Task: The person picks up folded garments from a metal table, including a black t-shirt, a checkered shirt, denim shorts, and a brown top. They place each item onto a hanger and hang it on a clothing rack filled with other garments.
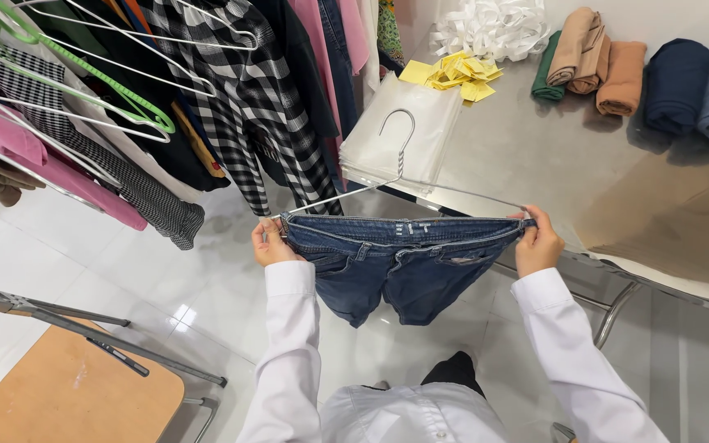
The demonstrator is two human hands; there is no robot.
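Note:
A pair of dark blue jeans [387,267] hangs stretched by its waistband on a metal wire hanger [402,168]. My left hand [271,244] grips the left end of the waistband and hanger. My right hand [538,244] grips the right end. The jeans' legs dangle below, over the white floor in front of me. The hanger's hook points up, toward a stack of clear plastic bags [400,135].
A clothes rack at upper left holds several garments, including a checked shirt [248,98], on wire hangers and a green hanger [84,78]. A grey table [535,156] carries rolled clothes [617,70], yellow tags [457,72] and white strips [490,29]. A wooden chair [75,390] stands lower left.

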